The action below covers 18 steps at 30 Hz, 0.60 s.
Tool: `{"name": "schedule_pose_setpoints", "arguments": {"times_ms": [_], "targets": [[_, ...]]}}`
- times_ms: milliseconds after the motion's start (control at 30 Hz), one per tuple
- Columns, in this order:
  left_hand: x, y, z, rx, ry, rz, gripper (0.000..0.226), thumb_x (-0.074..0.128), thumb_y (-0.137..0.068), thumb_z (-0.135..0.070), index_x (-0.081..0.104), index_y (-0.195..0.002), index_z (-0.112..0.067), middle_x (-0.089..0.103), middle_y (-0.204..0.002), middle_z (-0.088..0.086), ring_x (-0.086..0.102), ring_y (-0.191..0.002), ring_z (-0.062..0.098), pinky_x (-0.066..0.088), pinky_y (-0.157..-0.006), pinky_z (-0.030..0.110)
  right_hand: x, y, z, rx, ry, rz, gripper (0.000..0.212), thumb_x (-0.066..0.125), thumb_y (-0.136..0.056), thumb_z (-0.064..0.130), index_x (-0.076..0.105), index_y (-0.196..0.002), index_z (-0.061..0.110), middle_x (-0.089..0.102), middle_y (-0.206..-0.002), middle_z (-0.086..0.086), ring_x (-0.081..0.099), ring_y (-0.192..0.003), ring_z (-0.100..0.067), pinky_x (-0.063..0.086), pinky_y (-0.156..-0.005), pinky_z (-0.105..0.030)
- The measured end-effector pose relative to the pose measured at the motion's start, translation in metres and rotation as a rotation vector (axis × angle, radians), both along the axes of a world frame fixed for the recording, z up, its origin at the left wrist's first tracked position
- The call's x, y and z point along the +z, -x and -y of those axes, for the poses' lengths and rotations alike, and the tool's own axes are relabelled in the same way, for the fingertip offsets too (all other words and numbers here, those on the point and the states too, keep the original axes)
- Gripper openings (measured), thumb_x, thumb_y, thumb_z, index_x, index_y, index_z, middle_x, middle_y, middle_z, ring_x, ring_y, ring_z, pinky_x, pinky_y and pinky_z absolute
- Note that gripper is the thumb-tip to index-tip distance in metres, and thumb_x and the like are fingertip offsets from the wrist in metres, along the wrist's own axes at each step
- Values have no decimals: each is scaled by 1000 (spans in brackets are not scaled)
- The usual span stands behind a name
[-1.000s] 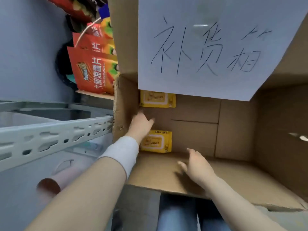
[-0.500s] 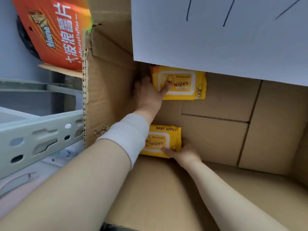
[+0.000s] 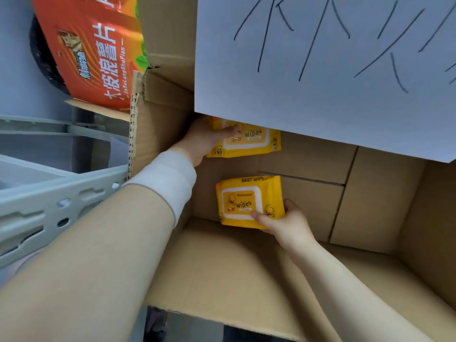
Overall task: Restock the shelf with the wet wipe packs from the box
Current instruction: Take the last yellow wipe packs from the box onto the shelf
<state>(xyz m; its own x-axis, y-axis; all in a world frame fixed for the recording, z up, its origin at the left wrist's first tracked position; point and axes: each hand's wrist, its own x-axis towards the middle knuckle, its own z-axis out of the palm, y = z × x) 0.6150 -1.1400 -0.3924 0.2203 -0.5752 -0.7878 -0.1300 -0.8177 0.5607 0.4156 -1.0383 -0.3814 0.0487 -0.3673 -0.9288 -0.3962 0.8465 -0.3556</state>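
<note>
The left grip (image 3: pixel 197 141) holds the far pack (image 3: pixel 249 144) by its left end, with the thumb across the front face. The right grip (image 3: pixel 288 223) holds the near pack (image 3: pixel 249 201) by its near right corner, thumb on the front. Both packs are inside the box (image 3: pixel 370 201), close to its left wall, and each lies with its long axis left to right. The far pack is partly under the paper sheet (image 3: pixel 320 70). The shelf (image 3: pixel 49 208) stands left of the box, beyond that wall, so the left grip is nearer to it. I judge both packs must rise over the wall before going left.
</note>
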Motion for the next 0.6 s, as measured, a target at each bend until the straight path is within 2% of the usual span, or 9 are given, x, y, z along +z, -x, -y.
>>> {"name": "schedule_pose_setpoints", "arguments": {"times_ms": [67, 200, 300, 400, 500, 600], "targets": [[5, -4, -1, -4, 16, 11, 53, 69, -82, -14, 47, -130, -16, 53, -116, -6, 50, -109, 8, 39, -87, 20, 5, 15, 2, -32, 22, -10, 42, 80, -71, 21, 52, -103, 20, 67, -98, -2, 66, -89, -21, 54, -85, -36], [11, -6, -3, -63, -12, -18, 56, 70, -80, -12, 46, -130, -17, 54, -131, 2, 51, -118, 15, 40, -92, 24, 9, 38, 3, -210, -18, 51, 38, 75, -76, 9, 55, -107, 17, 67, -89, 3, 66, -79, -13, 58, -61, -19], [18, -4, -10, -33, -51, -27, 54, 69, -82, -20, 45, -130, -21, 57, -125, -1, 54, -111, 15, 43, -86, 29, 11, 50, 5, -240, -16, 28, 35, 74, -76, 9, 57, -107, 16, 67, -89, 2, 67, -85, -21, 58, -72, -28], [31, 0, -22, 3, -83, 54, 50, 65, -85, -28, 44, -129, -20, 58, -121, 1, 56, -108, 20, 45, -82, 32, 21, 61, 7, -201, -10, -3, 34, 74, -78, 15, 58, -108, 15, 67, -97, -5, 65, -89, -24, 54, -82, -36], [48, 6, -41, 0, -52, 170, 48, 65, -85, -27, 46, -126, -13, 56, -118, 7, 54, -99, 20, 45, -79, 30, 40, 69, 6, -185, 13, -4, 32, 73, -79, 16, 55, -106, 15, 64, -98, -4, 64, -86, -21, 54, -75, -32], [71, 9, -64, 94, -28, 177, 44, 66, -84, -28, 48, -120, -11, 59, -115, 10, 59, -104, 26, 51, -89, 41, 59, 76, 3, -183, 38, -1, 35, 72, -80, 17, 53, -109, 17, 63, -97, 0, 64, -87, -20, 55, -70, -31]]}}
